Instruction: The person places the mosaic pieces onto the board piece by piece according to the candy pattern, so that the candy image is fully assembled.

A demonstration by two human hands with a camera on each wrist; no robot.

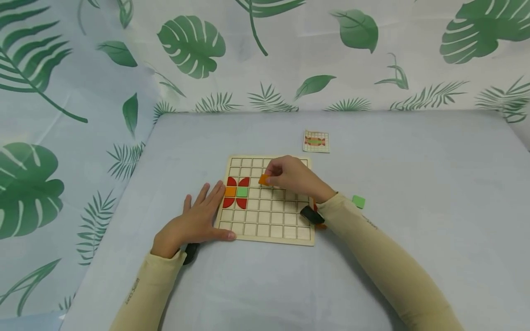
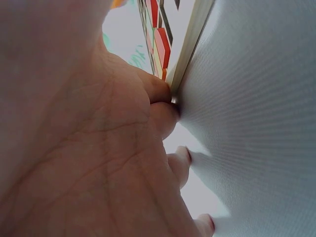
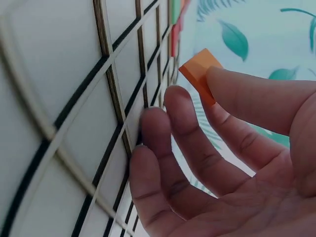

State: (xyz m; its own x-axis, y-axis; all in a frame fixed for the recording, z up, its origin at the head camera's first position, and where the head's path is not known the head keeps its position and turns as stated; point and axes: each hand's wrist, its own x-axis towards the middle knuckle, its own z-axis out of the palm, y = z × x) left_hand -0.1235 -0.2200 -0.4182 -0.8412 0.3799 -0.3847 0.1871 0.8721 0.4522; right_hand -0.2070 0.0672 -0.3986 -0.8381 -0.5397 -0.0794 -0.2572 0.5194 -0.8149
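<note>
- Leaf-printed cloth hangs behind a pale blue worktop, on which a wooden grid board lies flat in front of the person.
- A small cluster of tiles fills the board's left side: red curved pieces around an orange and a green square.
- The right hand hovers over the upper middle of the board, its thumb and forefinger pinched on an orange square tile; the right wrist view shows the other fingers loosely curled, their tips at the grid's ribs.
- The orange tile sits just to the right of the cluster, with a column or so of empty cells between; it is held roughly flat, so the open cells lie below and to its left.
- The left hand lies flat with straight fingers on the worktop against the board's left edge, its thumb along the near corner; the left wrist view shows fingertips touching the board's rim.
- The right hand is the nearer one to the free cells; the left is clear of them.
- A loose green tile rests on the worktop to the right of the board, and a pattern card lies beyond its far edge.
</note>
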